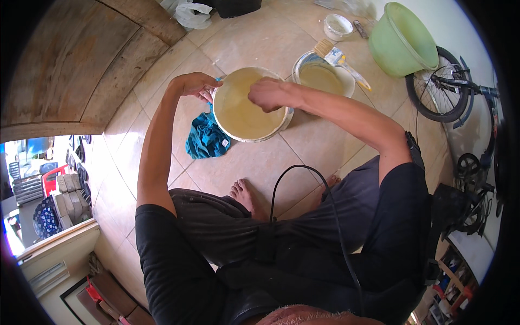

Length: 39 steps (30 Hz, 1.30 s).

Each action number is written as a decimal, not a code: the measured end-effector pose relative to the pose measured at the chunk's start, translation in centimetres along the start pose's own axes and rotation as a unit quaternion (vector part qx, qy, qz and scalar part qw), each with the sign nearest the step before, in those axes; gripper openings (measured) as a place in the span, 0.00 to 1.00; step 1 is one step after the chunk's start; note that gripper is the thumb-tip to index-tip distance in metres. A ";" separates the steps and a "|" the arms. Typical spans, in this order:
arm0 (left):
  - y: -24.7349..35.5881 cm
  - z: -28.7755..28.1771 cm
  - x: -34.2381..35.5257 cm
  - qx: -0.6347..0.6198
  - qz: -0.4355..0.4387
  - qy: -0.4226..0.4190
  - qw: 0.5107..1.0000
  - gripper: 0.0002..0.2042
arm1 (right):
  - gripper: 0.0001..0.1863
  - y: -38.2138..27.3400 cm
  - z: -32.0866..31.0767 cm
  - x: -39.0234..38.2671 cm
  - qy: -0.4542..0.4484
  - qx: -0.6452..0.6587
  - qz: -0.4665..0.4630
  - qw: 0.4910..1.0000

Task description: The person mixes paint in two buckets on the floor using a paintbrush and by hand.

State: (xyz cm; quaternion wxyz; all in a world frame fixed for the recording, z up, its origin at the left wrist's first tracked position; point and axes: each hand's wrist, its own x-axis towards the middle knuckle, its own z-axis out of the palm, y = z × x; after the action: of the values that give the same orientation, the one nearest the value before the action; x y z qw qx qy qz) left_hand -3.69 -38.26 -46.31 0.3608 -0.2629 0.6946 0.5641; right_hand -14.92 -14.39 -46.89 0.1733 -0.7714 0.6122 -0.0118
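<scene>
A white-rimmed bucket (246, 124) with pale yellowish contents stands on the tiles before me. My left hand (197, 85) grips its upper-left rim, with a bit of teal at the fingertips. My right hand (266, 95) is closed over the bucket's interior; I cannot make out anything inside its fingers. A crumpled teal cloth (207, 138) lies against the bucket's left side. Behind it on the right, a second white bucket (319, 78) holds similar contents, and a wide paintbrush (344, 64) rests across its rim.
A small white tub (338, 28) and green basin (398, 40) are at back right, beside a bicycle (440, 92) by the wall. A wooden panel (65, 65) fills the upper left, a doorway (57, 241) lies left, and plastic bags (192, 13) lie behind.
</scene>
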 end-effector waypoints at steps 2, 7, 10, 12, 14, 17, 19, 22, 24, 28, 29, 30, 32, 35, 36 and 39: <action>0.1 -0.1 0.1 -0.001 0.000 0.001 1.000 0.15 | 0.05 1.0 0.8 -0.7 0.154 0.018 0.000 0.988; 0.2 -0.1 0.4 -0.003 -0.002 -0.001 1.000 0.16 | 0.07 0.6 2.9 1.4 0.180 -0.036 0.041 0.982; 0.4 -0.1 0.4 0.006 -0.003 0.000 1.000 0.16 | 0.05 0.3 3.2 1.5 0.119 0.020 -0.001 0.993; 0.2 -0.2 0.3 0.007 -0.006 -0.003 1.000 0.17 | 0.05 0.4 2.6 1.2 0.060 0.025 -0.025 0.998; 0.0 -0.3 0.1 0.009 -0.006 0.002 1.000 0.17 | 0.05 0.6 0.7 0.4 -0.016 -0.017 -0.028 0.999; 0.2 -0.1 0.1 0.018 -0.003 0.005 1.000 0.16 | 0.07 1.8 0.9 -0.2 0.072 -0.039 0.036 0.996; 0.3 0.0 0.2 0.016 -0.003 0.004 1.000 0.16 | 0.08 1.5 1.4 0.0 0.151 -0.063 0.041 0.986; 0.1 -0.1 0.3 0.004 -0.003 0.003 1.000 0.16 | 0.07 -0.1 1.9 1.2 0.170 -0.024 0.034 0.985; 0.1 -0.1 0.6 0.001 0.001 0.003 1.000 0.16 | 0.06 -0.3 2.2 1.3 0.139 0.012 0.010 0.990; -0.4 -0.5 0.4 0.002 -0.002 -0.001 1.000 0.16 | 0.04 0.3 1.2 0.9 0.036 -0.004 -0.044 0.998; -0.5 -0.5 0.3 0.004 -0.003 0.002 1.000 0.16 | 0.05 0.3 0.2 0.4 0.004 -0.024 -0.045 0.999; -0.6 -0.5 0.2 0.006 -0.003 0.005 1.000 0.17 | 0.05 0.2 0.1 0.1 0.074 -0.024 -0.035 0.996; -0.2 -0.3 0.1 0.014 -0.005 0.008 1.000 0.17 | 0.05 0.4 0.1 -0.7 0.214 -0.023 -0.006 0.977; 0.3 -0.3 0.6 0.008 -0.002 -0.009 1.000 0.17 | 0.05 1.7 3.2 1.3 0.259 -0.062 -0.014 0.964; 0.3 -0.4 0.9 0.003 -0.001 -0.018 1.000 0.17 | 0.05 1.7 4.0 1.7 0.226 -0.041 -0.001 0.973; 0.3 -0.2 0.8 0.005 -0.003 -0.007 1.000 0.16 | 0.05 0.6 4.3 2.1 0.127 0.007 -0.001 0.992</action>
State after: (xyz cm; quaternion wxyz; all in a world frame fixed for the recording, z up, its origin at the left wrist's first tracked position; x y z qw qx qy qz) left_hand -4.45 -38.37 -46.78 0.3688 -0.2591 0.6938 0.5616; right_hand -14.02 -15.37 -51.52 0.0997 -0.7628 0.6285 -0.1145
